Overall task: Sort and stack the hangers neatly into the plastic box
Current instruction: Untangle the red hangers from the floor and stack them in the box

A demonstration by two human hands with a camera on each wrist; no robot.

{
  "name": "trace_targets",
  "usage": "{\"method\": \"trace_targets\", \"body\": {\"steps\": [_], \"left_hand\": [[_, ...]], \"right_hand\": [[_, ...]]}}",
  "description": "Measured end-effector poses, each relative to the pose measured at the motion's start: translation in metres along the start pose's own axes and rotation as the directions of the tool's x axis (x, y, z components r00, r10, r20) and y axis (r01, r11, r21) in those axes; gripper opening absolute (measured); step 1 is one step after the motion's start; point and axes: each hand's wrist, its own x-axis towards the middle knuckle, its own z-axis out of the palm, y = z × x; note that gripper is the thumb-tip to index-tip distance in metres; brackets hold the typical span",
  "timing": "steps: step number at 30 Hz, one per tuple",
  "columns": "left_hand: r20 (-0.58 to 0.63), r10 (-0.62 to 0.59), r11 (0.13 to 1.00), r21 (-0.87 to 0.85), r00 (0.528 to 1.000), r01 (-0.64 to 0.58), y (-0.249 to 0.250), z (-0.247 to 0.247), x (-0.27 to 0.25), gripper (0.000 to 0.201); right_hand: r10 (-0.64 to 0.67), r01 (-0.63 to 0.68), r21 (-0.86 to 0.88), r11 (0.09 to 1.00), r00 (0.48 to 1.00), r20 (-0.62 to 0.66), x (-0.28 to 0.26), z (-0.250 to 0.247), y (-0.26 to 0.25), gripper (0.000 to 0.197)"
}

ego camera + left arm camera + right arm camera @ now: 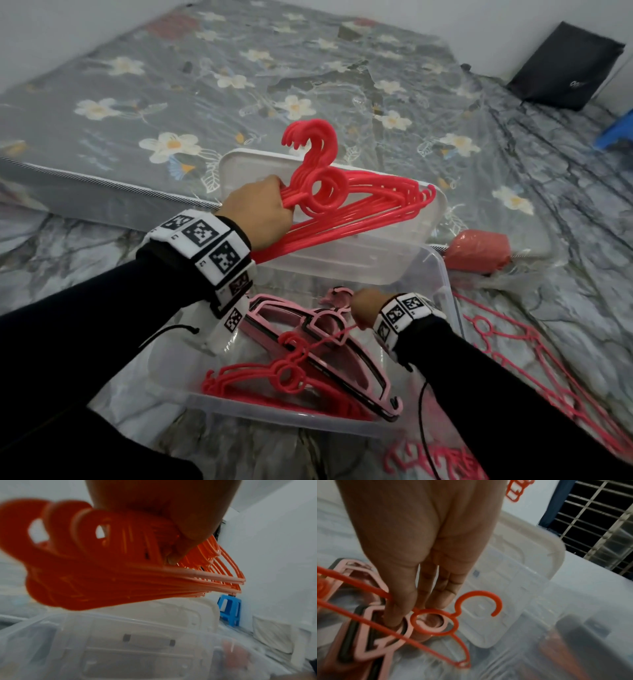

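Observation:
My left hand (260,212) grips a bundle of several red hangers (342,202) near their rings, hooks pointing up. It holds them over the clear lid (376,253). In the left wrist view my fingers (180,547) curl round the bundle (102,574). The clear plastic box (445,274) sits below. Inside it lie pale pink hangers (308,329) and more red hangers (274,377). My right hand (364,308) reaches into the box and pinches a single red hanger (435,620) beside its ring, just above the pink hangers (373,641).
Loose red hangers lie on the floor right of the box (513,349) and near the bottom edge (438,459). The lid leans on a flowered mattress (239,85). A red bundle (479,253), a blue stool (616,133) and a black bag (568,65) lie further right.

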Motion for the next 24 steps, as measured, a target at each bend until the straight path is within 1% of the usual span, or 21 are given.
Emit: {"method": "trace_targets", "body": {"steps": [2, 5, 7, 10, 12, 13, 14, 16, 18, 19, 20, 21, 22, 24], "left_hand": [[-0.019, -0.013, 0.999, -0.03, 1.0, 0.013, 0.004, -0.003, 0.0, 0.015], [-0.071, -0.038, 0.995, -0.095, 0.997, 0.031, 0.009, -0.007, -0.001, 0.01], [-0.098, -0.058, 0.991, -0.128, 0.994, 0.046, 0.01, -0.011, -0.001, 0.014], [-0.1, -0.067, 0.984, -0.172, 0.993, 0.049, 0.01, -0.018, 0.0, 0.02], [-0.11, -0.068, 0.981, -0.187, 0.992, 0.047, 0.008, -0.021, 0.0, 0.023], [-0.12, -0.072, 0.982, -0.184, 0.99, 0.049, 0.006, -0.022, -0.001, 0.025], [-0.127, -0.075, 0.983, -0.176, 0.989, 0.052, 0.004, -0.023, -0.002, 0.027], [-0.12, -0.087, 0.987, -0.146, 0.989, 0.069, 0.001, -0.023, -0.005, 0.042], [-0.097, -0.119, 0.989, -0.096, 0.988, 0.11, -0.003, -0.02, -0.006, 0.059], [-0.082, -0.136, 0.989, -0.064, 0.987, 0.131, -0.005, -0.018, -0.007, 0.069], [-0.065, -0.143, 0.989, -0.033, 0.987, 0.142, -0.006, -0.015, -0.007, 0.078], [-0.048, -0.143, 0.99, -0.01, 0.989, 0.143, -0.006, -0.013, -0.008, 0.087], [-0.033, -0.134, 0.991, 0.002, 0.99, 0.134, -0.005, -0.011, -0.01, 0.095], [-0.006, -0.107, 0.994, -0.001, 0.994, 0.107, -0.001, -0.008, -0.014, 0.107]], "right_hand": [[0.024, -0.024, -0.009, 1.0, 1.0, -0.015, -0.011, -0.014, 0.004, 0.03], [0.037, -0.038, -0.009, 0.999, 0.999, -0.034, -0.032, -0.029, 0.003, 0.027], [0.034, -0.03, 0.034, 0.999, 0.992, -0.119, -0.049, -0.042, -0.001, 0.025], [0.046, 0.002, 0.173, 0.985, 0.962, -0.271, -0.074, -0.06, -0.001, 0.021], [0.096, 0.039, 0.354, 0.934, 0.93, -0.354, -0.088, -0.068, 0.0, 0.012], [0.12, 0.076, 0.45, 0.89, 0.912, -0.393, -0.093, -0.071, 0.0, 0.009], [0.142, 0.126, 0.535, 0.836, 0.891, -0.432, -0.097, -0.074, -0.001, 0.011], [0.204, 0.238, 0.661, 0.712, 0.831, -0.518, -0.103, -0.079, -0.001, 0.018], [0.291, 0.353, 0.704, 0.617, 0.728, -0.62, -0.106, -0.089, -0.001, 0.021], [0.34, 0.411, 0.717, 0.563, 0.676, -0.654, -0.107, -0.095, -0.002, 0.02], [0.385, 0.465, 0.733, 0.496, 0.639, -0.666, -0.107, -0.1, -0.003, 0.016], [0.419, 0.515, 0.746, 0.422, 0.62, -0.664, -0.107, -0.105, -0.004, 0.013], [0.441, 0.554, 0.757, 0.345, 0.617, -0.652, -0.107, -0.108, -0.006, 0.011], [0.463, 0.601, 0.778, 0.184, 0.645, -0.608, -0.105, -0.113, -0.012, 0.013]]}}
